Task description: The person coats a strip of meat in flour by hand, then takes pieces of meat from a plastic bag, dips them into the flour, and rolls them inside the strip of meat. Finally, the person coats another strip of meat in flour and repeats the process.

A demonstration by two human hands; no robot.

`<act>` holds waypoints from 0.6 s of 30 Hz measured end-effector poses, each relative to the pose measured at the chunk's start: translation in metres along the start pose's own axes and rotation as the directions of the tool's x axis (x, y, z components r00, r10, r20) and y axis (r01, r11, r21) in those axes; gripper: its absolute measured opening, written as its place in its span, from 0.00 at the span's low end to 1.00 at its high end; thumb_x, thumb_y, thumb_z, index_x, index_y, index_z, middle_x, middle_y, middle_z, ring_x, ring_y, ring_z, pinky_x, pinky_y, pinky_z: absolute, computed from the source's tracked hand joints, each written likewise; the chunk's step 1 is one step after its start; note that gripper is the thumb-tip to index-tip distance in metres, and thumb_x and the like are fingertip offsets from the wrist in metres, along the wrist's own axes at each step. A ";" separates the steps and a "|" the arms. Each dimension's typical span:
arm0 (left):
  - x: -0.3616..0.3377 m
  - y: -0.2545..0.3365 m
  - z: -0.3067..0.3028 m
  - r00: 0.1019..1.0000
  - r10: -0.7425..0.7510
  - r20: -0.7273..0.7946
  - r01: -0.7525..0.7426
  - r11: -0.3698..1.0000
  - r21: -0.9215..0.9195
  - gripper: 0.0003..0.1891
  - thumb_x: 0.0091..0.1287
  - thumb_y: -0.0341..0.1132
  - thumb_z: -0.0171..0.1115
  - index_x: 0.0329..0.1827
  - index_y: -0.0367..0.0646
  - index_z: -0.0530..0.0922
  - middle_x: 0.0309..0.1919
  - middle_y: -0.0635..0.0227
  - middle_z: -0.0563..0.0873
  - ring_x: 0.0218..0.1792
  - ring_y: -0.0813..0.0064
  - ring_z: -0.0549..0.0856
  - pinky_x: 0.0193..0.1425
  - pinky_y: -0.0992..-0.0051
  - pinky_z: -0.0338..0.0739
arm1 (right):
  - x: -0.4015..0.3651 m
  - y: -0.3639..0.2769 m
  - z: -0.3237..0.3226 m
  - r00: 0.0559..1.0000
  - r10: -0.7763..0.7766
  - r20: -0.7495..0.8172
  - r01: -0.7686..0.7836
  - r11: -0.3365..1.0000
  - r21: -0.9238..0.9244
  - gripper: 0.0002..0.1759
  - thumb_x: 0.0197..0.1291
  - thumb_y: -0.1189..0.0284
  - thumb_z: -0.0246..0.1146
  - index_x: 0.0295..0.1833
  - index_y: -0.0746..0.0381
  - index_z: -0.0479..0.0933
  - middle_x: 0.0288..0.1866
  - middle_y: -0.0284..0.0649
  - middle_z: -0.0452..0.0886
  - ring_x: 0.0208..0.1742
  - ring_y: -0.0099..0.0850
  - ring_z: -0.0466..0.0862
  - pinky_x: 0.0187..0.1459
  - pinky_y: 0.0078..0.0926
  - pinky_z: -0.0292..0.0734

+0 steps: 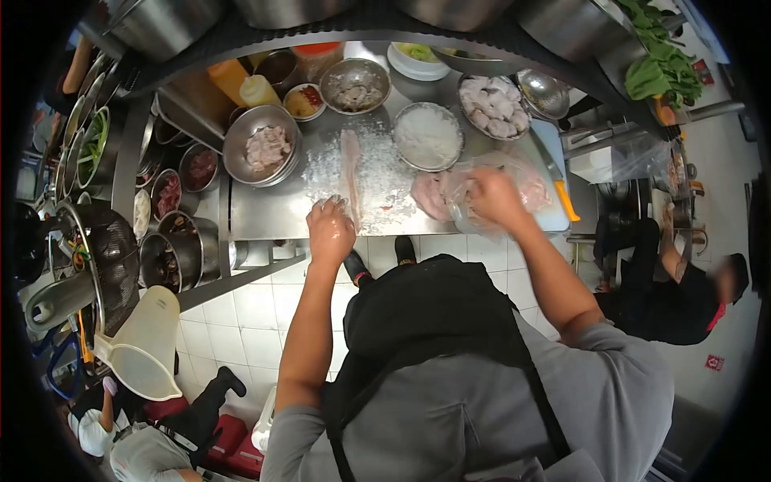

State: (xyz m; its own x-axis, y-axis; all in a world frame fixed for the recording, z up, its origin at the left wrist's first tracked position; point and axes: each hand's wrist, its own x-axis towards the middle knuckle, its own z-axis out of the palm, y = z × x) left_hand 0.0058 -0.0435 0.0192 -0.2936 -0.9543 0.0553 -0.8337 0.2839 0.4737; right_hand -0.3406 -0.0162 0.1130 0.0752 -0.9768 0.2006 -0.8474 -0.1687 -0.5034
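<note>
My left hand (332,230) rests at the front edge of the steel counter, fingers stretched out and floury, right beside the lower end of a long pale strip of meat (351,165). White flour lies scattered around the strip. Over the right part of the counter, my right hand (493,198) is slightly blurred, its fingers closed on a clear plastic bag (470,215). Pink raw meat (432,195) lies at the bag's left, and more shows through the plastic. Behind it stands a bowl of flour (428,136).
A yellow-handled knife (560,181) lies on a white cutting board (552,217) at the right. Bowls of meat pieces (267,149) and pale chunks (494,106) line the counter. Steel pots (293,12) sit on the shelf overhead. Co-workers (671,293) are at both sides.
</note>
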 end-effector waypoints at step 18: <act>0.037 0.180 0.003 0.969 0.153 0.192 -0.026 0.841 -0.540 0.15 0.63 0.32 0.60 0.51 0.35 0.83 0.43 0.48 0.85 0.43 0.43 0.84 0.50 0.53 0.78 | -0.023 0.086 -0.021 0.823 0.102 0.558 0.169 0.895 -0.413 0.10 0.57 0.74 0.60 0.42 0.64 0.83 0.41 0.50 0.86 0.50 0.46 0.85 0.50 0.44 0.81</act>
State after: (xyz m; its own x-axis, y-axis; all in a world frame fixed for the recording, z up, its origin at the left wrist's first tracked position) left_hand -0.1566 -0.0269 0.1037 -0.5022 -0.8637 -0.0424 -0.4409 0.2136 0.8718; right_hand -0.4263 -0.0053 0.0822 0.2688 -0.8953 -0.3553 -0.9627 -0.2614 -0.0697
